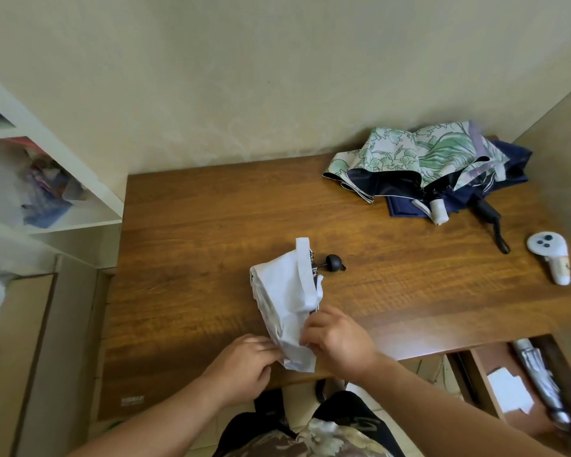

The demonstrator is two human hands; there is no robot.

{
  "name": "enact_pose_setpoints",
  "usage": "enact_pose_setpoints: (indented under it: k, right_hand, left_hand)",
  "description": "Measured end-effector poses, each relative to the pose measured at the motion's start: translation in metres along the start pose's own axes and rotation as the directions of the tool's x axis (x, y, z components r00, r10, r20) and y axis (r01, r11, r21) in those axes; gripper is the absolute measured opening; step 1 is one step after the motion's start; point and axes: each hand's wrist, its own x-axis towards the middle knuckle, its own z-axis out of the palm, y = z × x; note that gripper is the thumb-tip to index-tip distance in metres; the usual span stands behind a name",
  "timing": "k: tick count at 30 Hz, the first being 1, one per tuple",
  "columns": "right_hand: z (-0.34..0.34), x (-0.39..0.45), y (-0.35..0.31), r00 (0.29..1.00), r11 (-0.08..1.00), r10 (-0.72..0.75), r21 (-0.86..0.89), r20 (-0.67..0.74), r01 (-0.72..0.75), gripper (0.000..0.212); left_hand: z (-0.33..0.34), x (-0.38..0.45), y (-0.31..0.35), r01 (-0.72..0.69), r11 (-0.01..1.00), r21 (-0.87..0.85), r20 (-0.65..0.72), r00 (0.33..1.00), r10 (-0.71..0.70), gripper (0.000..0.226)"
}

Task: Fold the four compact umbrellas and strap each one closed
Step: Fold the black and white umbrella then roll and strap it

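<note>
A white compact umbrella (285,298) lies near the front edge of the wooden desk (192,245), its black knob (334,262) pointing to the right and its strap sticking up at the far end. My left hand (244,367) pinches the canopy's near end. My right hand (337,341) grips the fabric from the right side. At the back right lies a green floral umbrella (416,156), unfolded and loose, on top of a navy umbrella (515,163) with a black handle (490,214). A silver folded umbrella (538,377) rests in the open drawer at lower right.
A white handheld controller (551,255) lies at the desk's right edge. A white shelf (47,179) with colourful items stands on the left. The open drawer (495,384) under the desk also holds a white card. The wall runs behind the desk.
</note>
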Motion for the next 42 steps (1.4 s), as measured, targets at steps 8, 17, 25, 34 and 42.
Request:
enact_pose_setpoints:
  k: [8,17,25,34,42]
  right_hand:
    - [0.034,-0.003,-0.004,0.977,0.975,0.121,-0.208,0.176,-0.084,0.034]
    - [0.045,-0.021,-0.005,0.999,0.982,0.051,-0.183,-0.016,-0.053,0.028]
    - [0.07,-0.05,0.003,0.998,0.972,-0.026,-0.234,0.058,0.039,0.02]
    - [-0.008,0.006,0.02,0.795,0.783,0.594,0.314,-0.124,-0.537,0.016]
    - [0.007,0.033,0.043,0.488,0.147,0.754,0.611,0.44,-0.778,0.047]
  left_hand:
    - [-0.053,0.014,-0.015,0.314,0.942,-0.117,-0.196,0.923,-0.332,0.03]
    - [-0.089,0.104,0.011,0.272,0.936,-0.223,-0.154,0.938,-0.309,0.073]
    - [-0.052,0.11,0.004,0.344,0.915,-0.209,-0.037,0.933,-0.359,0.109]
    - [-0.029,0.094,0.007,0.096,0.955,0.281,-0.008,0.995,-0.098,0.077]
    - [0.006,0.055,0.001,0.049,0.908,0.416,-0.03,0.999,-0.04,0.076]
